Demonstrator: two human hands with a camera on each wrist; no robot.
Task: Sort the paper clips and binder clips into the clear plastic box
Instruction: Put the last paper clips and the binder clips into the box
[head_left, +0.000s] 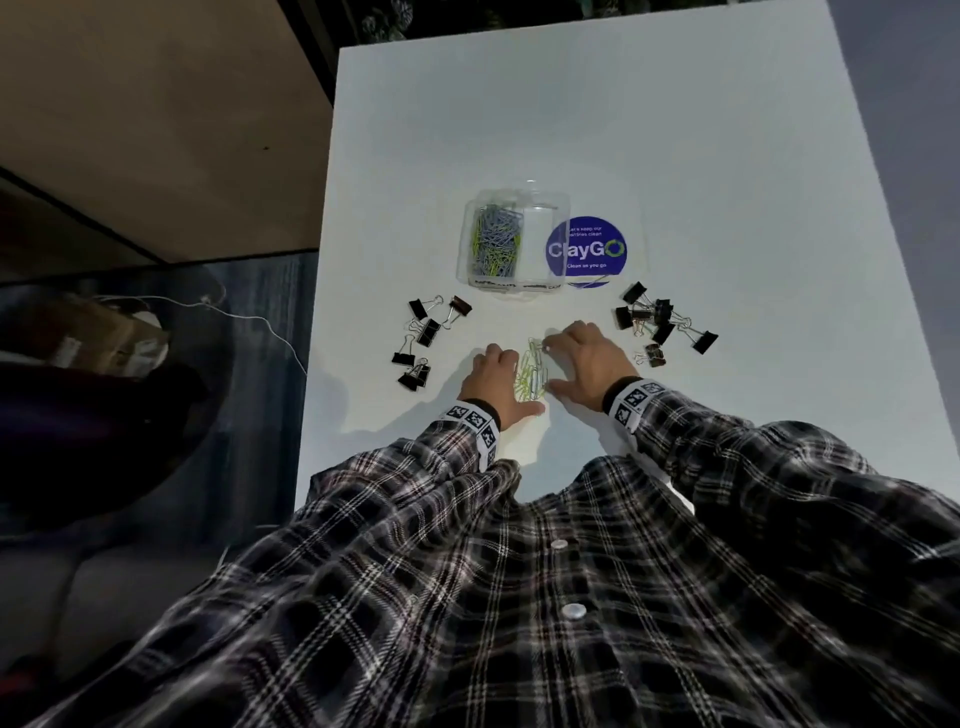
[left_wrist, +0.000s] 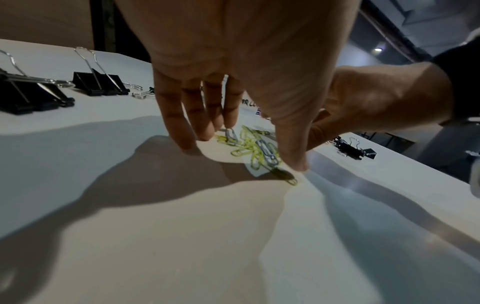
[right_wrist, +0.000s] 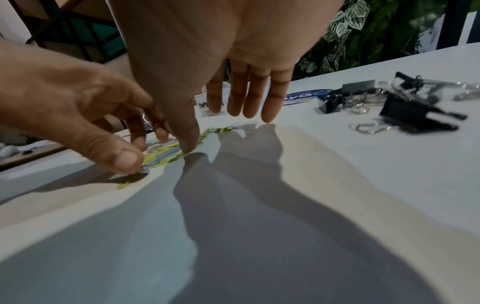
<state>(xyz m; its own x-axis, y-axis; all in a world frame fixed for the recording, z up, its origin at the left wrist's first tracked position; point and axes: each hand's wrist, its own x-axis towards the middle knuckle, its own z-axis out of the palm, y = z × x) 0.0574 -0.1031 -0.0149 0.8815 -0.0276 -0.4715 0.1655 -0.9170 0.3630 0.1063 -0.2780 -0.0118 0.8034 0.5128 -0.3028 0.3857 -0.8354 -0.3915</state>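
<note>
Three views for you: one from the head, one from each wrist.

Your head camera looks down and forward from high above the white surface (head_left: 675, 156), so you see both hands and the whole layout. Your left wrist camera sits low and very near, looking along the left hand (left_wrist: 233, 61) toward the far edge. Your right wrist camera does the same along the right hand (right_wrist: 221, 51). All three views share the loose paper clips (head_left: 531, 371) between the hands.
</note>
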